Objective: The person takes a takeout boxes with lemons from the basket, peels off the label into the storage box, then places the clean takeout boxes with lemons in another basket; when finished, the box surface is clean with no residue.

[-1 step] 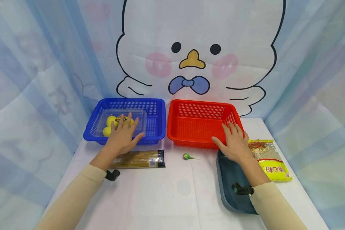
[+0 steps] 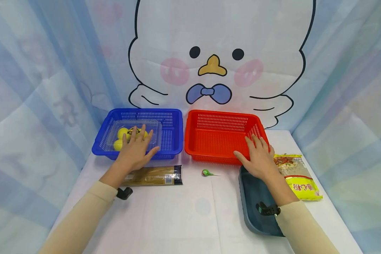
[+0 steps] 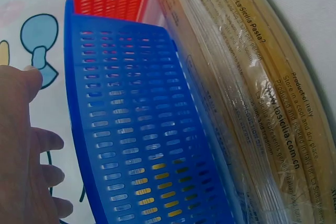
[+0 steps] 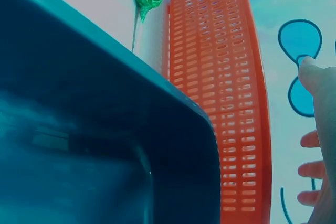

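Observation:
My left hand (image 2: 134,151) reaches over the front of the blue basket (image 2: 172,137), its fingers spread and nothing in its grip. Behind those fingers, a clear plastic box (image 2: 155,128) with yellow round items (image 2: 123,133) sits in the basket, partly hidden. A pack of spaghetti (image 2: 157,176) lies just in front of it; the left wrist view shows its printed wrapper (image 3: 252,93). My right hand (image 2: 258,160) is spread, without a thing in it, over the front right corner of the red basket (image 2: 209,137), whose inside looks bare. Below the hand stands a dark blue-green tray (image 2: 252,201).
A green-wrapped lollipop (image 2: 206,173) lies on the white tabletop (image 2: 184,218) in front of the red basket. Right of the tray is a yellow-and-clear bag of pasta (image 2: 300,176). Printed curtains (image 2: 346,106) enclose the back and both sides.

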The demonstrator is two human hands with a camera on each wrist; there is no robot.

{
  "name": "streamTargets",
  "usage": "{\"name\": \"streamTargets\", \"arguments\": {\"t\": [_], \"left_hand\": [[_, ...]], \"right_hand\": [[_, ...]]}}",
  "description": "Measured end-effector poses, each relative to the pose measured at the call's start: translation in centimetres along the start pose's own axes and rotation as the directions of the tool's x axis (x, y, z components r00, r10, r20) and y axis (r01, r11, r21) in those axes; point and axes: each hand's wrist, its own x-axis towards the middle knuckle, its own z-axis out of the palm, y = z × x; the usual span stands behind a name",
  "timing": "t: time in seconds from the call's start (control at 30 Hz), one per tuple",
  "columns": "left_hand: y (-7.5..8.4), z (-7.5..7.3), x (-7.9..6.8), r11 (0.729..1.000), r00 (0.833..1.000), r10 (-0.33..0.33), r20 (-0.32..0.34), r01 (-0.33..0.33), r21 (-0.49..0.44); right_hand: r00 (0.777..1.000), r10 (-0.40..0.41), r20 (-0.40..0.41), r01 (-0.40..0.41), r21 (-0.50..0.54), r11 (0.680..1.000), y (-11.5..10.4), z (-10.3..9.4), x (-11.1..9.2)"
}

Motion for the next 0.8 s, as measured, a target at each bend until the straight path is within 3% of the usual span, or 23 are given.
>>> {"name": "streamTargets", "arguments": {"t": [0.27,0.47,0.63,0.8], "left_hand": [[0.2,-0.6,-0.6,1.0,1.0,-0.005,0.021,0.005,-0.017],[-0.2,-0.4,-0.8,0.999,1.0,-0.006,-0.016,0.005,-0.035],[-1.4,-0.6,-1.2,0.998,0.997,-0.027,-0.072,0.024,-0.053],[-3.3,-1.1,-2.1,0.994,0.989,-0.096,-0.111,0.091,-0.053]], "right_hand": [[1.0,0.006,-0.003,-0.006,0.006,1.0,-0.1,-0.5,-0.4],[1.0,0.004,-0.013,-0.004,0.004,1.0,-0.1,-0.5,-0.4],[1.0,-0.001,-0.023,0.0,-0.003,1.0,-0.1,-0.6,-0.4],[0.999,0.009,-0.032,-0.009,0.002,1.0,-0.1,-0.7,-0.4]]}}
